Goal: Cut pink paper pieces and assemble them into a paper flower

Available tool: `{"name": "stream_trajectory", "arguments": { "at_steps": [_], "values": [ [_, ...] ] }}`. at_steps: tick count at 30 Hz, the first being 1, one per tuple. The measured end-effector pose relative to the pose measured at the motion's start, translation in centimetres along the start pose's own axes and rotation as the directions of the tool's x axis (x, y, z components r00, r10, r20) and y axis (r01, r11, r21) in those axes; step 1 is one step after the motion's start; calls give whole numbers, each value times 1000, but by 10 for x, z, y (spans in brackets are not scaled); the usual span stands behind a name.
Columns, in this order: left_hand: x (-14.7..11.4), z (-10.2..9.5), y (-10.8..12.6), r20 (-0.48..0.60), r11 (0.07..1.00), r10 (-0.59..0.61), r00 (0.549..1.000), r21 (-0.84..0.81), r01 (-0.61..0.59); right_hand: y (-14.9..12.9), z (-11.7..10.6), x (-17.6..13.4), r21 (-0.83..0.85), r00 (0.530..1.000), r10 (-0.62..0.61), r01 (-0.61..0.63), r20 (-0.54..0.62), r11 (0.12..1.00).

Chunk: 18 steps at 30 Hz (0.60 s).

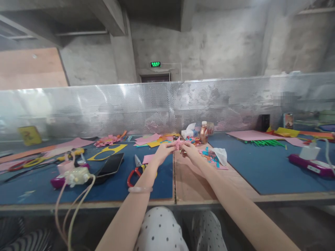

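A small pink paper flower is held up over the middle of the table, between my two hands. My left hand pinches its left side with the fingertips. My right hand has its fingers closed on the right side, the fingertips partly hidden. Below and left of my left hand lie scissors with red and yellow handles, next to a small pink paper piece. To the right of my right hand are blue and orange paper scraps and a crumpled white tissue.
A bottle and a tissue pack stand behind my hands. Left are a black phone, a power strip with cables and a yellow cut-out sheet. Right are green sticks and a purple power strip. A perforated metal partition closes the back.
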<state>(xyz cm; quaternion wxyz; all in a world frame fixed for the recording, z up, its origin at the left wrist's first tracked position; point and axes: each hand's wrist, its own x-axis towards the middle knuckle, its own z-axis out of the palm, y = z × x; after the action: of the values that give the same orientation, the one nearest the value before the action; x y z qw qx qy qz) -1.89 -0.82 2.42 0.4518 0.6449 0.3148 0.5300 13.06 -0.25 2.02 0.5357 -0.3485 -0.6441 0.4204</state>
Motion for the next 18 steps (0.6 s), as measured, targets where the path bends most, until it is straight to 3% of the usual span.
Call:
{"name": "stream_trajectory", "arguments": {
  "at_steps": [8,13,18],
  "values": [
    [1,-2,-3,-38,995,29,999,101,-25,-5,6,-3,-109,995,15,-26,-103,994],
    [2,-3,-4,2,965,74,997,250,-72,-7,11,-8,-283,996,-44,20,-80,959],
    [3,-3,-7,-54,954,125,991,281,-105,-3,13,-6,-260,995,34,-56,-90,964]
  ]
}}
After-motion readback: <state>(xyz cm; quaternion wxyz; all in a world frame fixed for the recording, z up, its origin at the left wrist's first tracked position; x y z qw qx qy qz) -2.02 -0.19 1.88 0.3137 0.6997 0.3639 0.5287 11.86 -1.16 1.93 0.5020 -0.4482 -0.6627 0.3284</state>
